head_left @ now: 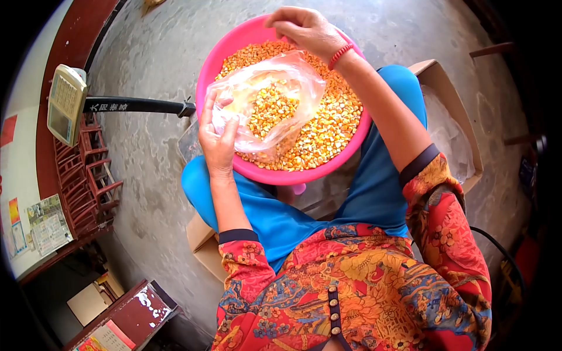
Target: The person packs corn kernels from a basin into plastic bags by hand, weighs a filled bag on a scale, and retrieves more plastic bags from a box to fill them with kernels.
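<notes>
A pink basin (280, 176) full of yellow corn kernels (333, 131) stands in front of my knees. On the kernels rests a clear plastic bag (310, 88), its mouth spread wide, with more corn inside. My left hand (218, 137) grips the bag's left edge between thumb and fingers. Above the basin's far rim is my right hand (307, 32), away from the bag, with a red bead bracelet (340, 56) at the wrist. Its fingers are curled together, and whatever they may hold is hidden.
A scale display (67, 105) on a black pole (137, 106) reaches in from the left. To the right of my knee, a cardboard box (452, 88) holds clear plastic (448, 137). Another carton (206, 248) sits by my left leg. Reddish wooden stools (93, 158) line the left wall.
</notes>
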Action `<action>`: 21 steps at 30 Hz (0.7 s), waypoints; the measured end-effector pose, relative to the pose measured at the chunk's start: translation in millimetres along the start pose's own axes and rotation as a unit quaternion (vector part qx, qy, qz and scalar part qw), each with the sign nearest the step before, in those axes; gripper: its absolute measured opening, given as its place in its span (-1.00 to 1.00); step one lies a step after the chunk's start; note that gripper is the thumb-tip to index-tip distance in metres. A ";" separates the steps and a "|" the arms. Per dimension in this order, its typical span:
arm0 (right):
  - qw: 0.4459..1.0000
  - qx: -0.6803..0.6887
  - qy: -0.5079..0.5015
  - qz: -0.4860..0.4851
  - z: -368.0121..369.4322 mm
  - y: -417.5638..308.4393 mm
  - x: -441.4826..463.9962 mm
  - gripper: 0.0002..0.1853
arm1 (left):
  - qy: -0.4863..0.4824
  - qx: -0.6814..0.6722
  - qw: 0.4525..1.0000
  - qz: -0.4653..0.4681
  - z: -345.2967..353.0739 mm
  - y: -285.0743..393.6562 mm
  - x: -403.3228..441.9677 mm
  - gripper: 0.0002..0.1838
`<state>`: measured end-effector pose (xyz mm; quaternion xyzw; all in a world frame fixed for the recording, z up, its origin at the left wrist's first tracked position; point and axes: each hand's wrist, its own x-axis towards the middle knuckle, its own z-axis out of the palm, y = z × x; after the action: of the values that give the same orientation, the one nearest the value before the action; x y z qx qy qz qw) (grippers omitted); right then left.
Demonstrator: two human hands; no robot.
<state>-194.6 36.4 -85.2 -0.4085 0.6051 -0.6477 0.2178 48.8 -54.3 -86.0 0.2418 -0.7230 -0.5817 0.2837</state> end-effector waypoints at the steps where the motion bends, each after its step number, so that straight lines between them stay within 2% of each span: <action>1: 0.997 -0.076 0.018 -0.008 -7.6 26.9 4.3 -0.83 | 0.007 0.002 1.000 -0.003 0.4 1.0 -0.6 -0.34; 3: 0.936 -0.344 -0.052 0.059 -18.7 53.8 -0.8 -0.82 | 0.019 0.005 1.000 0.012 -2.2 -3.7 -0.3 -0.35; 4: 0.896 -0.419 -0.116 0.096 -16.3 62.2 -3.7 -0.72 | 0.031 0.008 0.999 0.029 -2.6 -5.6 0.5 -0.35; 6: 0.867 -0.470 -0.126 0.106 -5.9 86.8 -14.7 -0.60 | 0.048 -0.006 0.999 0.015 -1.9 1.0 -1.3 -0.35; 8: 0.859 -0.462 -0.162 0.148 1.4 100.1 -22.9 -0.50 | 0.066 -0.018 0.998 0.001 -3.3 5.8 -3.5 -0.36; 10: 0.852 -0.472 -0.187 0.125 6.6 106.2 -28.5 -0.54 | 0.077 -0.042 0.996 -0.001 -3.7 7.1 -4.6 -0.35; 12: 0.916 -0.304 -0.174 0.194 10.2 107.4 -35.7 -0.55 | 0.074 -0.039 0.996 0.000 -4.4 7.3 -4.6 -0.35; 13: 0.930 -0.221 -0.171 0.239 13.5 127.5 -34.0 -0.54 | 0.070 -0.035 0.997 0.000 -4.8 7.4 -4.3 -0.36; 14: 0.930 -0.221 -0.171 0.239 12.8 123.1 -37.7 -0.54 | 0.070 -0.035 0.997 0.001 -5.1 7.6 -4.1 -0.36; 16: 0.913 -0.266 -0.271 0.150 12.3 109.5 -48.5 -0.57 | 0.064 -0.039 0.997 -0.002 -5.1 7.4 -3.6 -0.36; 17: 0.902 -0.330 -0.268 0.079 18.7 110.1 -47.0 -0.61 | 0.064 -0.039 0.997 -0.003 -5.1 7.0 -3.3 -0.36; 18: 0.902 -0.329 -0.267 0.081 17.0 110.1 -48.3 -0.61 | 0.063 -0.044 0.997 -0.004 -5.1 6.1 -3.3 -0.36; 20: 0.892 -0.297 -0.289 0.181 13.2 101.9 -49.6 -0.62 | 0.061 -0.049 0.997 -0.005 -5.0 5.0 -2.8 -0.36; 21: 0.892 -0.297 -0.289 0.182 13.0 106.5 -49.7 -0.62 | 0.059 -0.046 0.997 -0.003 -5.2 4.6 -2.4 -0.36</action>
<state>-178.5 48.7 -201.8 -0.5062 0.7433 -0.2405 0.3653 54.0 -55.3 -81.0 0.2648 -0.6763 -0.6001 0.3353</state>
